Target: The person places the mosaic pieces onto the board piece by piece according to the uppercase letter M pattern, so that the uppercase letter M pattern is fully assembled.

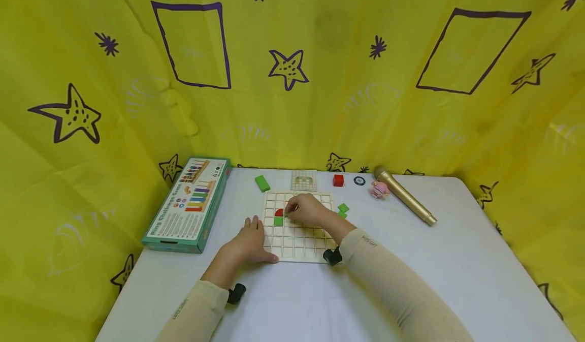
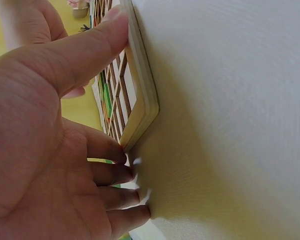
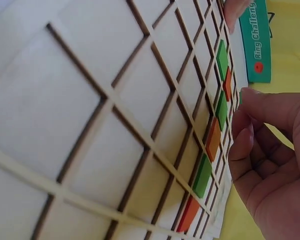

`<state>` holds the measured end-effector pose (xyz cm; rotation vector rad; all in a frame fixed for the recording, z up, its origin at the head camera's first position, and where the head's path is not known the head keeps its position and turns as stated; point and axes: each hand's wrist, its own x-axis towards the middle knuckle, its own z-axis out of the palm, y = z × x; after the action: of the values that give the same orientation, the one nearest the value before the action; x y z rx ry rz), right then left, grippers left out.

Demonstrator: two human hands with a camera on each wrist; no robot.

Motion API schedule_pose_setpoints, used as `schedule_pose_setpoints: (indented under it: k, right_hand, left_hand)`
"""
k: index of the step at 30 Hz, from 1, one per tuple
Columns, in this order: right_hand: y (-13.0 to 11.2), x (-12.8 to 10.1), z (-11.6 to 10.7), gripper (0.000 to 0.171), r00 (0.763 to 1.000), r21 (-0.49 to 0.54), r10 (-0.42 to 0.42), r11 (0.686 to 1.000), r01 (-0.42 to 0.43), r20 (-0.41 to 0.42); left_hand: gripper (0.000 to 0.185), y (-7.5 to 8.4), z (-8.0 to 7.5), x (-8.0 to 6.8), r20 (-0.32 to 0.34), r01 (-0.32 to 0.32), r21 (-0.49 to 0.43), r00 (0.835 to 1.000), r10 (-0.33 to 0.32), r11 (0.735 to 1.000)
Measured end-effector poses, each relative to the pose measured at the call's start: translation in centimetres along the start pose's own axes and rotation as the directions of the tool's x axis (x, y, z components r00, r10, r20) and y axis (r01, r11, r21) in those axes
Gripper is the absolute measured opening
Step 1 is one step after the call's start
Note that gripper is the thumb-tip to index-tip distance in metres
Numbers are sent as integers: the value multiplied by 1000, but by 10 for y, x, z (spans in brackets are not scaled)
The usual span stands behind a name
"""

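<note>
A pale gridded board point(image 1: 297, 243) lies on the table with red and green tiles in some of its squares. My left hand point(image 1: 252, 241) steadies its near left corner, thumb on the edge and fingers spread along the left side. Over the upper part of the board, my right hand point(image 1: 307, 210) has thumb and forefinger pinched together. A sliver of green tile point(image 3: 241, 97) shows at those fingertips. Beside them are a red rounded tile point(image 1: 279, 212) and a green square tile point(image 1: 278, 221). In the right wrist view, an orange tile point(image 3: 213, 139) and several others sit in a row.
Beyond the board are a pattern card point(image 1: 303, 180), a green block point(image 1: 262, 183), a red cube point(image 1: 338, 180) and a round disc point(image 1: 359, 181). Loose green tiles point(image 1: 344, 207) lie right of it. A gold microphone point(image 1: 407, 198), pink figurine point(image 1: 380, 189) and game box point(image 1: 187, 205) flank these.
</note>
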<state>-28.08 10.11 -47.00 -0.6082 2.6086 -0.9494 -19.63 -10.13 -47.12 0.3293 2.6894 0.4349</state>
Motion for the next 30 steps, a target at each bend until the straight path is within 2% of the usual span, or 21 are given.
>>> schedule_pose_setpoints:
  k: [13,23,30]
  right_hand:
    - [14,-7,-27,4,999,-12,39,999,-39,-17]
    - [27,-18,-47,9,996,-15,88,996,-88,-24]
    - [39,-23,-60,11,997,-21,63,998,-63,-40]
  left_hand:
    - [119,-2,2,2,3,22,-13,1000,-22,1000]
    - [118,-3,5,4,-1,20,-3,1000,-20,1000]
    - [119,-3,4,4,0,16,5,1000,-16,1000]
